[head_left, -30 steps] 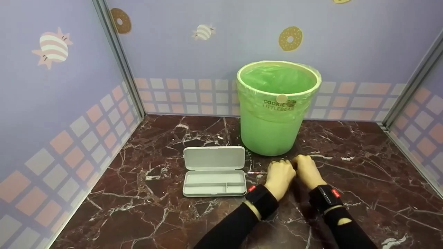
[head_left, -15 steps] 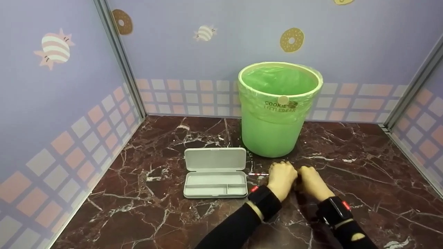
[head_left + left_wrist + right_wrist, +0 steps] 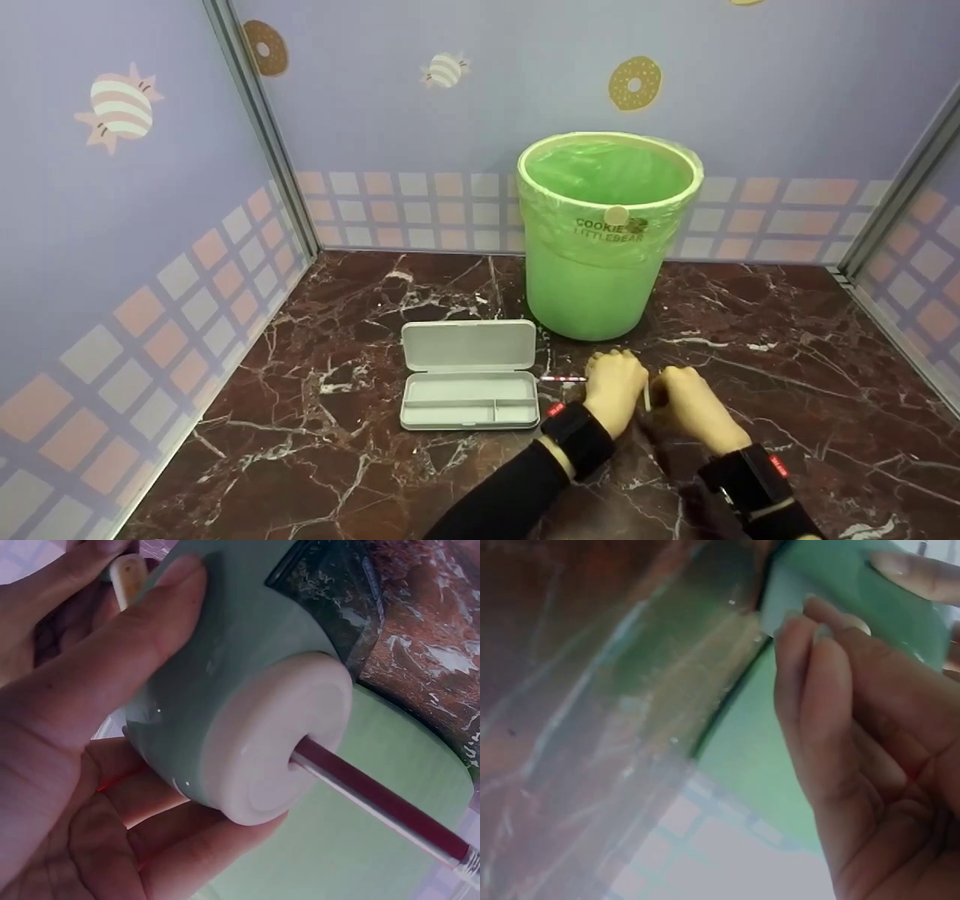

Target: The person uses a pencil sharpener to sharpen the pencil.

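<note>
My left hand (image 3: 616, 386) grips a green pencil sharpener (image 3: 180, 667), thumb on one side and fingers on the other. A dark red pencil (image 3: 375, 795) with a silver stripe sticks out of the hole in its round white front. In the head view the pencil points left towards the case, and the left hand hides most of the sharpener. At the sharpener's other end my right hand (image 3: 885, 712) has its fingers and thumb closed together on the crank handle. The handle's pale knob (image 3: 129, 577) shows beside those fingers in the left wrist view.
An open pale grey pencil case (image 3: 469, 403) with a divided tray lies left of the hands, lid tilted back. Behind the hands stands a green bin (image 3: 592, 285) with a plastic liner. Patterned panels (image 3: 375, 97) bound the dark marble table (image 3: 315, 465).
My right hand has shifted right and nearer to me, its wrist swinging outward. A pale strip now shows between the hands. The left hand keeps nearly the same place, with the pencil still sticking out leftward.
</note>
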A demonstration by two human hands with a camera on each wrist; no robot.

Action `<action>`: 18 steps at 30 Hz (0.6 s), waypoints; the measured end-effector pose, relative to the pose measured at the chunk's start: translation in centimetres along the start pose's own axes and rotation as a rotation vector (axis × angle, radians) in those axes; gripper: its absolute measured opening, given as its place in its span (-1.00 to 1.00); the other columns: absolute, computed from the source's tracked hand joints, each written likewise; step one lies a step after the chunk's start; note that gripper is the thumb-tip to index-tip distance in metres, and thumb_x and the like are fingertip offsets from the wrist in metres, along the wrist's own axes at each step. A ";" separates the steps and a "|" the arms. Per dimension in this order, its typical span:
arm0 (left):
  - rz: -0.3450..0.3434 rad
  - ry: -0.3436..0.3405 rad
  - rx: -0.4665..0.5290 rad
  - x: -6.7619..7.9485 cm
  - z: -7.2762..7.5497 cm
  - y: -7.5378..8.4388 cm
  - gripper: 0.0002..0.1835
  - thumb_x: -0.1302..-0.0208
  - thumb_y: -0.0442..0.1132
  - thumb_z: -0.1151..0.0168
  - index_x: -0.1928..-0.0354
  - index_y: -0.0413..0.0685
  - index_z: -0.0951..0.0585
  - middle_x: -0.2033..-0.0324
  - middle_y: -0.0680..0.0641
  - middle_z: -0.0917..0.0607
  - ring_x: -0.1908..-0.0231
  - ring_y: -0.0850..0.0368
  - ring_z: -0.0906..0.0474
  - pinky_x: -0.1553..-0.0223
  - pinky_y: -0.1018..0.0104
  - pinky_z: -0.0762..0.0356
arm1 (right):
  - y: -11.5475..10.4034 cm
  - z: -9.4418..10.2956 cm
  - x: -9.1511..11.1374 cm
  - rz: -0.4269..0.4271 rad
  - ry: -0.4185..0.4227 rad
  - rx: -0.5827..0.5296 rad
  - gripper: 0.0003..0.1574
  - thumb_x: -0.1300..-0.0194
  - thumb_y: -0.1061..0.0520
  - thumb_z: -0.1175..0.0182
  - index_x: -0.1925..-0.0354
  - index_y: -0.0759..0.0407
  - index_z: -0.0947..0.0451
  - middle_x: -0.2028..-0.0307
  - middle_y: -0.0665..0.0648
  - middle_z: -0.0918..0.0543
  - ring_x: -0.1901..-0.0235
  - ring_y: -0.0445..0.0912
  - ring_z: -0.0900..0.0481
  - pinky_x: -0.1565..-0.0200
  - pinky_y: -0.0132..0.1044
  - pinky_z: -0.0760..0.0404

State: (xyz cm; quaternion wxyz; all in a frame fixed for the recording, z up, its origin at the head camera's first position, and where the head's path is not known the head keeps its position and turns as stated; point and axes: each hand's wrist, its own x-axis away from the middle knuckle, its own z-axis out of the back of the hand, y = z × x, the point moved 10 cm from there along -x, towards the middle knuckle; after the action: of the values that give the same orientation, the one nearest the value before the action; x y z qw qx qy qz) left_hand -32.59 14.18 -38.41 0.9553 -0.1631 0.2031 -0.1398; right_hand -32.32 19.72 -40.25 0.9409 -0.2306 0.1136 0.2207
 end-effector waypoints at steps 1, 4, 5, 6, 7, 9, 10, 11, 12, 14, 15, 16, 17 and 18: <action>0.011 -0.005 0.008 0.0 0.0 -0.1 -0.72 -0.37 -0.14 0.07 0.19 0.17 -0.68 0.38 0.17 -0.69 0.41 0.27 -0.56 0.56 0.41 -0.35 | -0.2 0.2 0.0 0.006 -0.002 0.002 -0.68 0.33 0.34 -0.27 0.86 0.04 -0.35 0.83 -0.23 -0.25 0.76 -0.32 -0.16 0.68 -0.41 -0.23; 0.037 -0.012 0.027 0.1 -0.1 -0.2 -0.71 -0.38 -0.13 0.08 0.16 0.16 -0.68 0.37 0.16 -0.69 0.40 0.25 -0.57 0.54 0.41 -0.36 | -0.3 0.7 0.0 -0.002 -0.016 0.002 -0.68 0.35 0.39 -0.23 0.85 0.05 -0.36 0.82 -0.21 -0.26 0.75 -0.31 -0.17 0.66 -0.42 -0.22; 0.041 -0.012 0.025 0.1 -0.1 -0.3 -0.71 -0.38 -0.12 0.08 0.17 0.17 -0.68 0.37 0.16 -0.69 0.40 0.25 -0.57 0.54 0.41 -0.36 | -0.3 0.8 -0.1 -0.012 -0.022 -0.005 -0.67 0.35 0.41 -0.24 0.84 0.06 -0.37 0.82 -0.20 -0.28 0.75 -0.31 -0.18 0.65 -0.41 -0.22; 0.045 -0.010 0.024 0.1 -0.1 -0.3 -0.71 -0.38 -0.12 0.07 0.18 0.17 -0.68 0.37 0.16 -0.69 0.40 0.25 -0.57 0.54 0.41 -0.35 | -0.3 0.9 -0.1 -0.018 -0.027 -0.010 -0.67 0.36 0.42 -0.25 0.82 0.06 -0.37 0.81 -0.19 -0.31 0.74 -0.31 -0.20 0.63 -0.41 -0.23; 0.047 -0.008 0.020 0.2 -0.1 -0.3 -0.71 -0.37 -0.12 0.07 0.18 0.17 -0.68 0.38 0.16 -0.69 0.41 0.26 -0.56 0.55 0.41 -0.34 | -0.3 1.0 -0.1 -0.023 -0.031 -0.014 -0.67 0.36 0.42 -0.26 0.81 0.06 -0.39 0.82 -0.17 -0.35 0.74 -0.31 -0.23 0.62 -0.41 -0.26; 0.045 -0.009 0.012 0.2 -0.1 -0.3 -0.72 -0.37 -0.12 0.06 0.19 0.18 -0.68 0.38 0.17 -0.68 0.41 0.26 -0.55 0.56 0.41 -0.33 | -0.3 1.2 -0.1 -0.029 -0.040 -0.023 -0.67 0.35 0.42 -0.30 0.80 0.06 -0.41 0.82 -0.14 -0.42 0.75 -0.32 -0.28 0.62 -0.41 -0.30; 0.044 -0.014 0.014 0.2 -0.1 -0.3 -0.72 -0.37 -0.12 0.06 0.18 0.18 -0.68 0.38 0.17 -0.68 0.41 0.26 -0.55 0.56 0.41 -0.34 | -0.4 1.3 0.0 -0.030 -0.046 -0.031 -0.66 0.34 0.42 -0.32 0.79 0.06 -0.42 0.81 -0.13 -0.45 0.75 -0.32 -0.31 0.61 -0.41 -0.32; 0.040 -0.020 0.018 0.2 -0.2 -0.2 -0.71 -0.38 -0.12 0.06 0.17 0.18 -0.69 0.37 0.17 -0.68 0.41 0.26 -0.55 0.56 0.40 -0.34 | -0.4 1.4 0.0 -0.034 -0.050 -0.039 -0.66 0.32 0.42 -0.32 0.79 0.07 -0.42 0.81 -0.12 -0.47 0.76 -0.32 -0.32 0.62 -0.41 -0.34; 0.036 -0.026 0.023 0.1 -0.2 -0.1 -0.71 -0.38 -0.12 0.07 0.15 0.17 -0.69 0.37 0.17 -0.69 0.41 0.26 -0.55 0.56 0.40 -0.34 | -0.4 1.6 0.0 -0.033 -0.045 -0.043 -0.67 0.30 0.43 -0.33 0.78 0.07 -0.45 0.80 -0.11 -0.49 0.76 -0.33 -0.34 0.62 -0.41 -0.36; 0.029 -0.038 0.030 0.1 -0.3 0.0 -0.70 -0.39 -0.10 0.07 0.14 0.17 -0.69 0.36 0.18 -0.69 0.40 0.26 -0.55 0.56 0.40 -0.35 | -0.4 1.9 0.0 -0.033 -0.039 -0.053 -0.67 0.28 0.43 -0.36 0.76 0.07 -0.48 0.78 -0.10 -0.54 0.76 -0.33 -0.37 0.61 -0.41 -0.39; 0.027 -0.037 0.029 0.1 -0.2 0.0 -0.69 -0.39 -0.09 0.07 0.14 0.17 -0.69 0.35 0.18 -0.69 0.40 0.26 -0.56 0.55 0.40 -0.36 | -0.5 2.2 -0.1 -0.030 -0.031 -0.051 -0.68 0.26 0.43 -0.37 0.75 0.07 -0.51 0.77 -0.10 -0.56 0.74 -0.33 -0.39 0.59 -0.41 -0.41; 0.023 -0.036 0.022 0.1 -0.2 0.1 -0.69 -0.39 -0.08 0.08 0.14 0.18 -0.69 0.35 0.18 -0.69 0.40 0.26 -0.56 0.55 0.40 -0.37 | -0.6 2.5 -0.3 -0.028 -0.017 -0.051 -0.69 0.25 0.43 -0.39 0.74 0.08 -0.54 0.74 -0.09 -0.59 0.73 -0.32 -0.41 0.58 -0.40 -0.43; 0.017 -0.033 0.012 0.1 -0.2 0.1 -0.69 -0.39 -0.06 0.08 0.15 0.18 -0.70 0.35 0.19 -0.69 0.40 0.25 -0.56 0.55 0.40 -0.37 | -0.7 2.8 -0.4 -0.022 0.000 -0.045 -0.70 0.23 0.43 -0.40 0.72 0.08 -0.57 0.72 -0.07 -0.61 0.71 -0.31 -0.44 0.56 -0.39 -0.46; 0.010 -0.028 0.000 0.1 -0.2 0.1 -0.69 -0.39 -0.05 0.08 0.18 0.20 -0.70 0.35 0.20 -0.69 0.40 0.25 -0.56 0.54 0.40 -0.38 | -0.8 3.1 -0.6 -0.012 0.015 -0.032 -0.72 0.24 0.41 -0.43 0.71 0.08 -0.59 0.70 -0.06 -0.63 0.67 -0.30 -0.47 0.52 -0.38 -0.47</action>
State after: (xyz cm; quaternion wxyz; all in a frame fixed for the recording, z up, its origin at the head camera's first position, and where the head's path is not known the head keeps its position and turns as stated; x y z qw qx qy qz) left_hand -32.53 14.21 -38.70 0.9588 -0.1641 0.1904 -0.1328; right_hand -32.13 20.34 -37.04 0.9375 -0.2478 0.1158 0.2151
